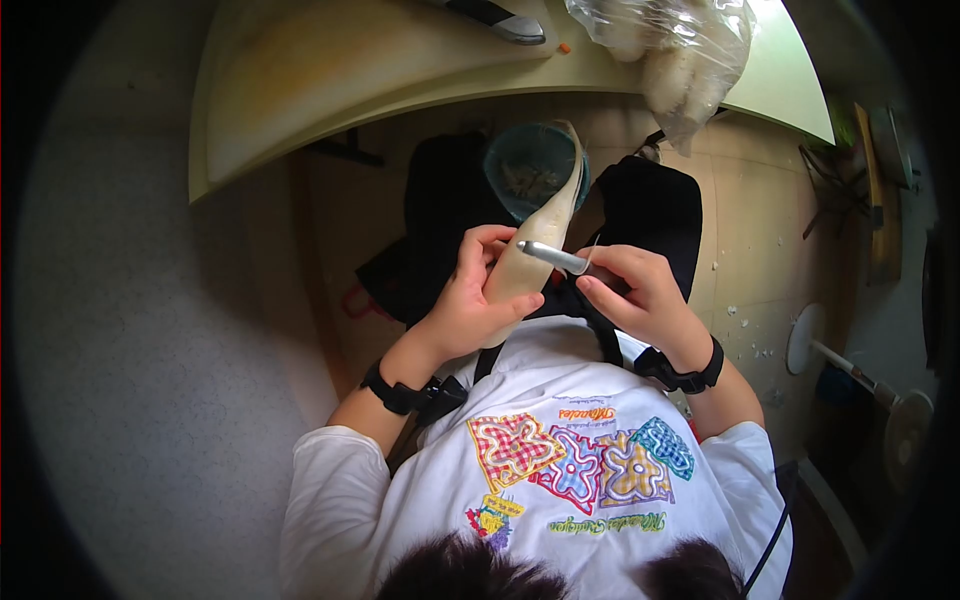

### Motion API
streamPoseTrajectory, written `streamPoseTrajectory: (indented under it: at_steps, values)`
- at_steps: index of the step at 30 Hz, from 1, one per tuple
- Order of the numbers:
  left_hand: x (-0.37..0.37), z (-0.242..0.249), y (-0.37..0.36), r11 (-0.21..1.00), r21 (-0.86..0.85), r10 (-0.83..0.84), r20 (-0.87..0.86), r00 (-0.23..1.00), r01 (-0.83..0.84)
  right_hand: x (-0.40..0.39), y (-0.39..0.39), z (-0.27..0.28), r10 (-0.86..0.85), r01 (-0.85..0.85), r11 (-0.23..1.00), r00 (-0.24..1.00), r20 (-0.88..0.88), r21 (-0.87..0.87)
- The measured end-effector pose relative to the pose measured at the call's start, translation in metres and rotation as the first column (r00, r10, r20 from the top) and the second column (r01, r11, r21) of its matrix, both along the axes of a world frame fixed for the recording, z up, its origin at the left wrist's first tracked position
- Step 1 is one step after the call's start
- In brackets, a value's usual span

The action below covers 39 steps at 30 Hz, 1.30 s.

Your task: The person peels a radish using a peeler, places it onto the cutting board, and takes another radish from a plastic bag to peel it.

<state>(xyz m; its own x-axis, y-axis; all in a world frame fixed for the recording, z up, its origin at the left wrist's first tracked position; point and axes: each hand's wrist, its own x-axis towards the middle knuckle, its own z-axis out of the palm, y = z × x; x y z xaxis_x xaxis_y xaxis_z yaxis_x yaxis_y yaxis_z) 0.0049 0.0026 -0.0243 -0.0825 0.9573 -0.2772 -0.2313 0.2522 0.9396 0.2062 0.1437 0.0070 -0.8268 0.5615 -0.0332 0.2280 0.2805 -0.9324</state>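
A long, pale root vegetable [523, 268] lies slanted in front of my body, its thin far end reaching over the rim of a blue-green bin [497, 190]. My left hand [472, 300] is wrapped around the thick near part, thumb on top. In my right hand [640, 290] is a silver peeler [555, 257], held by its handle, its metal head lying across the vegetable. A thin strip stands up beside the peeler. Whitish scraps show inside the bin, which is between my knees.
Ahead is a pale table [400, 85] with a dark-handled knife [500, 20], a small orange piece [565, 48] and a clear plastic bag [690, 70] of white vegetables. A white fan [808, 338] stands at the right. Small white scraps dot the floor.
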Motion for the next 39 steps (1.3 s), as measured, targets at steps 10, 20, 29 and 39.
streamPoseTrajectory:
  at_steps: [10, 20, 29, 39]
  values:
    - [0.003, 0.008, 0.0, 0.996, -0.084, -0.002, 0.032, 0.999, 0.004, -0.006, -0.001, 0.003, 0.075, -0.084, 0.971, 0.996, 0.048, 0.224]
    - [0.001, 0.015, 0.001, 1.0, -0.008, 0.009, 0.059, 0.998, -0.008, -0.009, -0.002, 0.001, -0.003, -0.007, 0.954, 0.999, 0.036, 0.3]
    - [-0.001, 0.017, 0.0, 1.0, -0.027, -0.002, 0.076, 0.997, 0.004, -0.012, 0.008, -0.003, -0.116, 0.12, 0.949, 0.993, -0.032, 0.29]
    - [-0.004, 0.018, -0.001, 1.0, -0.016, -0.011, 0.011, 1.0, 0.011, -0.013, 0.011, -0.005, -0.094, 0.097, 0.96, 0.995, -0.023, 0.264]
